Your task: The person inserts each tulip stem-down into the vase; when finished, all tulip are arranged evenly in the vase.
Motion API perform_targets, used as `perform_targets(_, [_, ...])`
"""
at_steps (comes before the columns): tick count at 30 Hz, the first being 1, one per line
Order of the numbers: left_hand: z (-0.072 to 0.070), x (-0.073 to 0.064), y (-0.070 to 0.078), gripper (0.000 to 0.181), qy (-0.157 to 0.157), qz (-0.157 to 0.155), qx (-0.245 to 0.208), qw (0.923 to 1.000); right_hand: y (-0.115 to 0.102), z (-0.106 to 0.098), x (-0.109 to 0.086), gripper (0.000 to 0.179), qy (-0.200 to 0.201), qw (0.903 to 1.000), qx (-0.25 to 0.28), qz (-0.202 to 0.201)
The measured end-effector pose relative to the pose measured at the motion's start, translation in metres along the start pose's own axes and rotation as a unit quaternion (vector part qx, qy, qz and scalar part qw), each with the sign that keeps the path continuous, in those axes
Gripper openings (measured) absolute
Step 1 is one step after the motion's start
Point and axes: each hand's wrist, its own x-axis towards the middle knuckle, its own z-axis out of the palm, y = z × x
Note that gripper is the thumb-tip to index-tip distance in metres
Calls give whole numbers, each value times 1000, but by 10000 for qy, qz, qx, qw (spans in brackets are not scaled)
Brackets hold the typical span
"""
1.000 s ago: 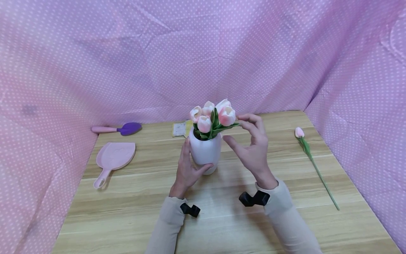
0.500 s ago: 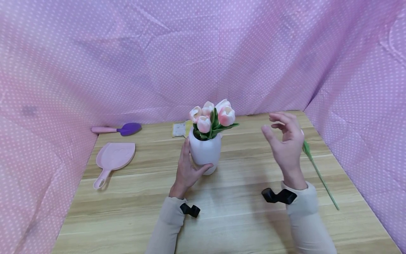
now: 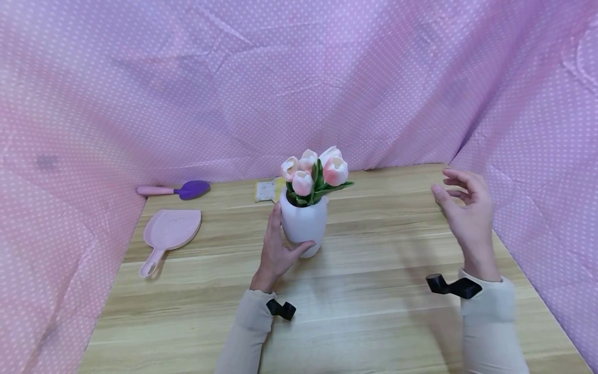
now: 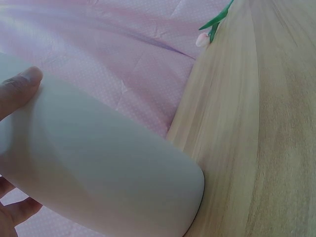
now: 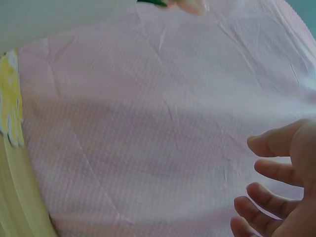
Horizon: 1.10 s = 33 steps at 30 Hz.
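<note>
My left hand (image 3: 275, 254) grips the white vase (image 3: 306, 226), thumb across its lower front and fingers along its left side. Upright on the table, the vase holds several pale pink tulips (image 3: 302, 183) with green leaves. In the left wrist view the vase wall (image 4: 113, 153) fills the lower left, with a thumb on it. Over the right side of the table, my right hand (image 3: 469, 213) hovers with loosely bent, parted fingers and nothing between them. A single tulip (image 4: 203, 39) lies at the table's far edge in the left wrist view; in the head view my right hand and forearm hide it.
A pink dustpan (image 3: 172, 231) lies on the left of the table (image 3: 224, 322), with a purple trowel (image 3: 193, 190) behind it. Behind the vase is a yellow and white packet (image 3: 266, 190). Pink dotted cloth (image 3: 299, 78) hangs around the back and sides.
My right hand has moved from beside the flowers in the vase far to the right, over where the single tulip lay. My left hand and the vase have stayed in place.
</note>
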Motion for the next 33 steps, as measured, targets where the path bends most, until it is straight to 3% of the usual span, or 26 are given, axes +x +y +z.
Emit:
perform_targets(10, [2, 0, 0, 105, 72, 101, 50, 9999, 30, -31, 10, 35, 255, 9967, -699, 329])
perform_targets(18, [1, 1, 1, 105, 27, 56, 38, 10000, 68, -53, 18, 34, -4, 9857, -1158, 1222])
perform_targets(23, [0, 0, 2, 107, 5, 54, 33, 10000, 90, -67, 19, 27, -642, 9689, -1740, 1641])
perform_targets(28, [1, 1, 1, 112, -2, 60, 21, 10000, 114, -76, 17, 53, -1255, 9456, -2338, 1881])
perform_targets(33, [1, 1, 1, 111, 10, 73, 1, 10000, 135, -84, 17, 57, -2046, 9163, -2772, 2043])
